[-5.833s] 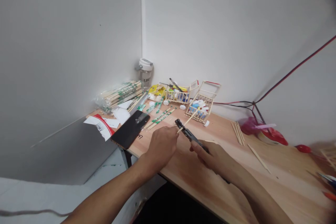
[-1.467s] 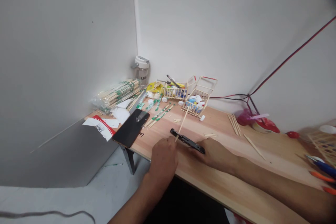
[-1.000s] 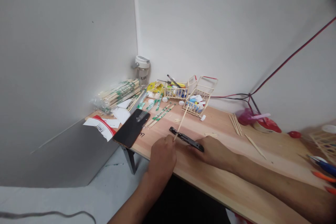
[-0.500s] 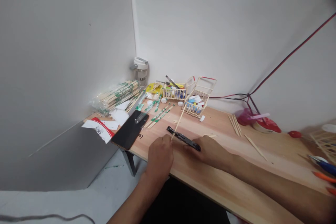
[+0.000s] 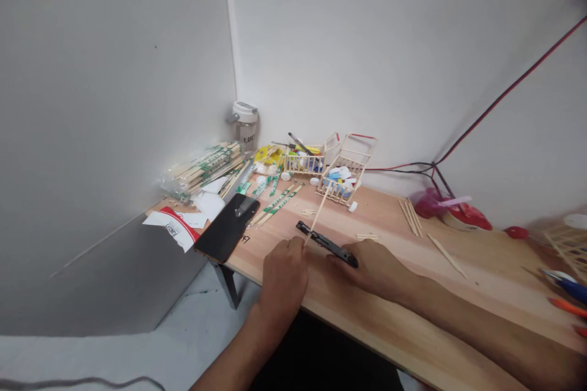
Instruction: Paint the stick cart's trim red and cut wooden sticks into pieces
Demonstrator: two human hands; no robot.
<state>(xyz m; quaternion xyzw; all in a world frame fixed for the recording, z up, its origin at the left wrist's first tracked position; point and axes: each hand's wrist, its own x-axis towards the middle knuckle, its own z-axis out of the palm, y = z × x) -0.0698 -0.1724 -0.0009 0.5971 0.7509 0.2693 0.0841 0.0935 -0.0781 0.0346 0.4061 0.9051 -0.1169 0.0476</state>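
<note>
My left hand (image 5: 285,275) rests on the wooden table (image 5: 403,311) with its fingers closed on the near end of a thin wooden stick (image 5: 319,214). The stick points away toward the small stick-built baskets. My right hand (image 5: 373,266) is closed round the handle of a black cutter (image 5: 326,244). The cutter's tip meets the stick just beyond my left fingers, low over the tabletop.
A black phone (image 5: 228,226) overhangs the table's left edge beside a red-and-white packet (image 5: 172,227). Wrapped chopsticks (image 5: 204,165), two stick baskets (image 5: 346,174) and a bottle (image 5: 244,124) crowd the corner. Loose sticks (image 5: 413,217), red items (image 5: 468,217) and pens (image 5: 566,290) lie to the right.
Both hands have come down from above the table to rest on it. Over the last second they hold the stick and cutter nearly still; only the view shifts slightly.
</note>
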